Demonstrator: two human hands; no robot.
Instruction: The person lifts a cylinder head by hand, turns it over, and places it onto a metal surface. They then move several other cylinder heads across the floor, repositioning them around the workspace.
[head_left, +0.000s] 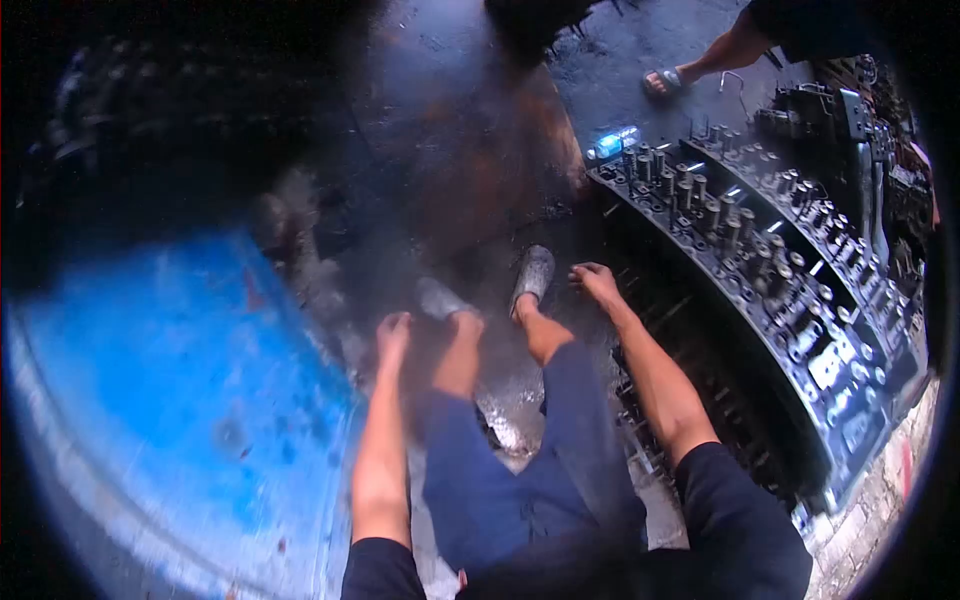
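My left hand point(394, 333) hangs beside my left leg, between the blue surface point(200, 380) and my grey shoe point(440, 298). Its fingers look curled, and what they hold, if anything, is too small to make out. To the right, my right hand point(594, 281) is held over the dark floor near my other grey shoe point(535, 272). Its fingers are bent but apart, with nothing visible in them. Neither hand touches the long metal engine part point(725, 250) with rows of springs on the right.
A second engine part point(850, 255) lies alongside the first. A blue-labelled bottle point(613, 143) rests by its far end. Another person's sandalled foot point(662, 82) is at the upper right, near a bent metal rod point(737, 88). Dark machinery fills the right edge.
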